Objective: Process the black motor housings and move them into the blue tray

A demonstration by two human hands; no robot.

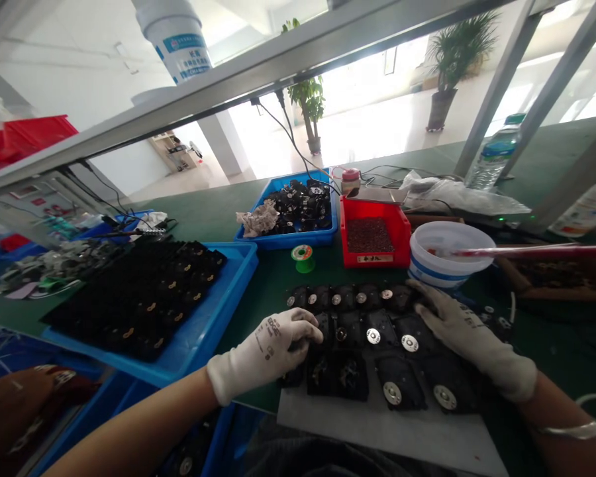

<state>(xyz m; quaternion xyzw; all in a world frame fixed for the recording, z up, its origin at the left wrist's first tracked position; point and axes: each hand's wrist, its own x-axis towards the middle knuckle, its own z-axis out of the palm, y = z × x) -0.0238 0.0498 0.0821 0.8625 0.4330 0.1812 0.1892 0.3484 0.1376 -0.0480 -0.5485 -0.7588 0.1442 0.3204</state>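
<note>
My left hand [283, 341], in a white glove, is at the left end of several rows of flat black parts. Its fingers are curled in beside a black part with a dark round centre [342, 333]; what they pinch, if anything, is hidden. My right hand [451, 324], also gloved, lies over the right side of the rows. Its fingers are stretched out and apart, the tips against the last black part [401, 297] of the back row. Many parts carry a silver disc, such as the black part [410, 342] left of my right hand. A pale sheet [338, 417] lies under the front row.
Behind the rows are a green-rimmed solder spool [304, 260], a red bin [402, 232] of small dark pieces and a white bucket [451, 235] with a red stick across it. Blue trays [248, 255] of black parts stand left and behind. A metal shelf rail [258, 76] crosses above.
</note>
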